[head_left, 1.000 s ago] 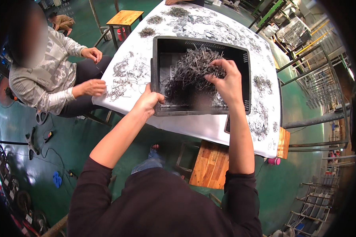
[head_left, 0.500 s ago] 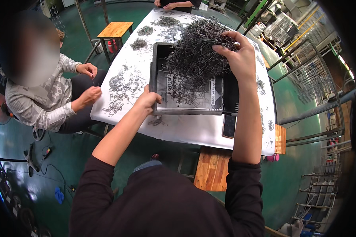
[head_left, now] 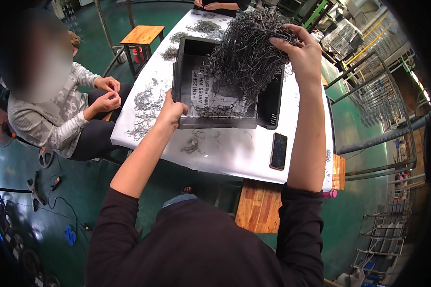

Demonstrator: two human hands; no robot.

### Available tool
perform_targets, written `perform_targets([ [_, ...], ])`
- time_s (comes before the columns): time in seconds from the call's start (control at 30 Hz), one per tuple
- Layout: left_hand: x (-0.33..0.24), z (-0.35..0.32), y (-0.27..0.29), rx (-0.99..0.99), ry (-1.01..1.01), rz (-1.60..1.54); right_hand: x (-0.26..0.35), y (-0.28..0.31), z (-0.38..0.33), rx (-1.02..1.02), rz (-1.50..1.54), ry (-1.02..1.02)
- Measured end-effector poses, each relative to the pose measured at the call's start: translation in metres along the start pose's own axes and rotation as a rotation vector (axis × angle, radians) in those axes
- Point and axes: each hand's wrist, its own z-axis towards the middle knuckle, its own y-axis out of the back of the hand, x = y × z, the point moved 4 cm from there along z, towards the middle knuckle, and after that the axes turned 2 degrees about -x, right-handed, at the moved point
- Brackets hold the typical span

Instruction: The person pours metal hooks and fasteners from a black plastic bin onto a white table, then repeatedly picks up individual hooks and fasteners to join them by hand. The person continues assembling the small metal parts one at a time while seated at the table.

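Observation:
A big tangled clump of dark metal wire hooks (head_left: pixel 254 52) hangs from my right hand (head_left: pixel 305 52), whose thumb and fingers are closed on its right side. Below it is a black plastic crate (head_left: pixel 176 76); the clump's lower strands reach into it. My left hand (head_left: pixel 171 114) grips the crate's near left corner, thumb over the rim. Inside the crate lie a printed sheet (head_left: pixel 201 93) and some loose hooks along the near side. The clump hides much of the crate's inside.
White-covered table (head_left: pixel 234 165) carries a phone (head_left: pixel 278 150), scattered hooks (head_left: pixel 146 107) and small hook piles (head_left: pixel 205 26). At the left sits a co-worker, hands (head_left: pixel 109 93) together; another person's hands (head_left: pixel 210 5) show at the far end. Wooden stools (head_left: pixel 258 205) stand near and far left.
The clump has risen and moved right with my right hand. My left hand and the crate have shifted away and slightly left, uncovering the phone. The seated co-worker's hands have come together.

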Motion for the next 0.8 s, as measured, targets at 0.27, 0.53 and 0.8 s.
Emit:
perform_targets([
  [0.27, -0.012, -0.005, -0.001, -0.031, 0.076, -0.136, -0.016, -0.031, -0.014, 0.119, 0.020, -0.101],
  [0.53, 0.002, -0.002, 0.007, -0.084, 0.139, -0.115, -0.017, -0.029, -0.021, 0.071, 0.016, -0.085],
  [0.8, 0.025, 0.007, 0.018, -0.093, 0.079, -0.068, 0.012, -0.002, 0.012, -0.030, 0.241, 0.002],
])
